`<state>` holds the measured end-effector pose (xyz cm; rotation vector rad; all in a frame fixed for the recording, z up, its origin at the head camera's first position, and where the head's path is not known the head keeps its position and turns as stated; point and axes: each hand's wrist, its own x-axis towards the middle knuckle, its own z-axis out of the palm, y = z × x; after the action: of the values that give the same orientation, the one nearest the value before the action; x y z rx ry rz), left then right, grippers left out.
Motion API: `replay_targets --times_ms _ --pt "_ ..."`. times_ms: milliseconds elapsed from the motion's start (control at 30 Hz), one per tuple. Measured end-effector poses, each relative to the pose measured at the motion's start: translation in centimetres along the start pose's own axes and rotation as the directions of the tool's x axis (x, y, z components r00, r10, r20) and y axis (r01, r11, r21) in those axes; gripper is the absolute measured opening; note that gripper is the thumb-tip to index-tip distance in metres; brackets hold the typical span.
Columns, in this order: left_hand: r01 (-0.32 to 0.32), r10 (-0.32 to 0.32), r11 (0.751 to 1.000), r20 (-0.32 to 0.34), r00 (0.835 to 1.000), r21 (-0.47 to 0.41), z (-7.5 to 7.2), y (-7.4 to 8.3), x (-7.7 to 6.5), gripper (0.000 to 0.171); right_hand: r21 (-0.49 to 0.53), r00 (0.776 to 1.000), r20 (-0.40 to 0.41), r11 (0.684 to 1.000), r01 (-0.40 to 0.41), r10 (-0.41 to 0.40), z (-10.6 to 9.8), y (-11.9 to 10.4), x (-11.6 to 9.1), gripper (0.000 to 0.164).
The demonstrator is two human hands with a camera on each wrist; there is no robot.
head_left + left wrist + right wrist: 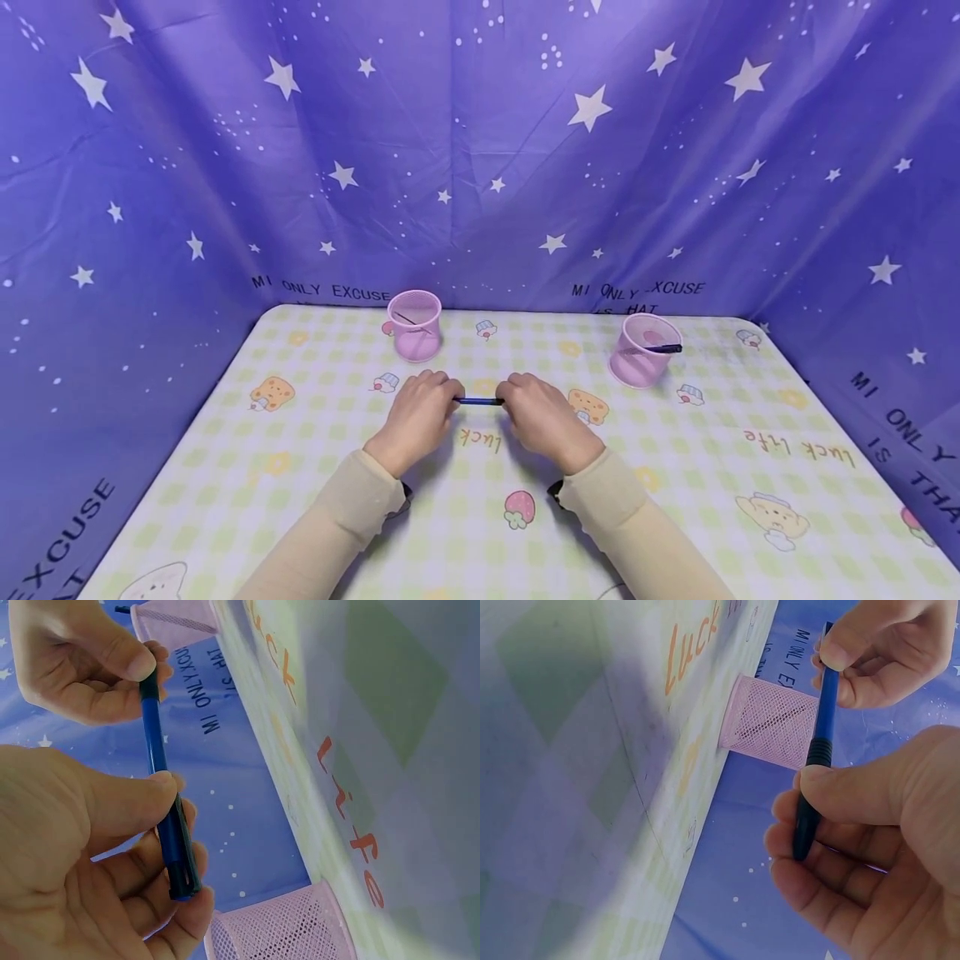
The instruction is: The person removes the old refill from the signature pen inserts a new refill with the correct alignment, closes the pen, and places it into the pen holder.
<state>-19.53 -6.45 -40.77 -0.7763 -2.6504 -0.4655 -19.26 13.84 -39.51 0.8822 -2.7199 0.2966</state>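
While your left hand (420, 414) and right hand (544, 417) pinch opposite ends of the blue pen (477, 402) between thumb and curled fingers, the head view hides both ends; the left wrist view bares the clip (186, 844) below your left thumb, the right wrist view the black grip (819, 753) by your right. Beyond your fingers the curtain (465, 108) reads "MI ONLY EXCUSE"; nearer you, the tablecloth (442, 533) says "luck".

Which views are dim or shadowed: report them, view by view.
Head: bright, with soft shadows on the tablecloth beside the sleeves; left wrist: dimmer, tablecloth greyed at right, pen fairly sharp; right wrist: also dimmer, tablecloth greyed at left.
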Motion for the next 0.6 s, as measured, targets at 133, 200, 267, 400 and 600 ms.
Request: replay_targets --times_ms 133,200,267,400,600 --pt "0.029 -0.028 0.999 0.007 1.000 -0.042 0.07 0.07 -0.04 0.008 -0.008 1.000 -0.014 1.000 0.007 -0.008 0.01 0.02 -0.05 0.016" --pt "0.034 -0.034 0.998 0.009 0.999 -0.056 0.04 0.04 -0.03 0.008 -0.015 1.000 -0.020 1.000 0.011 -0.012 0.04 0.03 -0.02 0.016" --pt "0.037 -0.036 0.997 0.013 0.999 -0.071 -0.04 0.03 -0.05 0.009 -0.015 1.000 -0.024 1.000 0.016 -0.016 0.10 0.05 -0.01 0.017" --pt "0.055 -0.052 0.994 0.027 0.998 -0.094 -0.10 0.00 -0.05 0.008 -0.028 0.999 -0.038 0.999 0.031 -0.032 0.13 0.06 -0.07 0.016" --pt "0.080 -0.078 0.989 0.017 0.997 -0.126 -0.24 0.06 0.04 0.007 -0.045 0.998 -0.055 0.998 0.042 -0.044 0.14 0.14 -0.11 0.013"
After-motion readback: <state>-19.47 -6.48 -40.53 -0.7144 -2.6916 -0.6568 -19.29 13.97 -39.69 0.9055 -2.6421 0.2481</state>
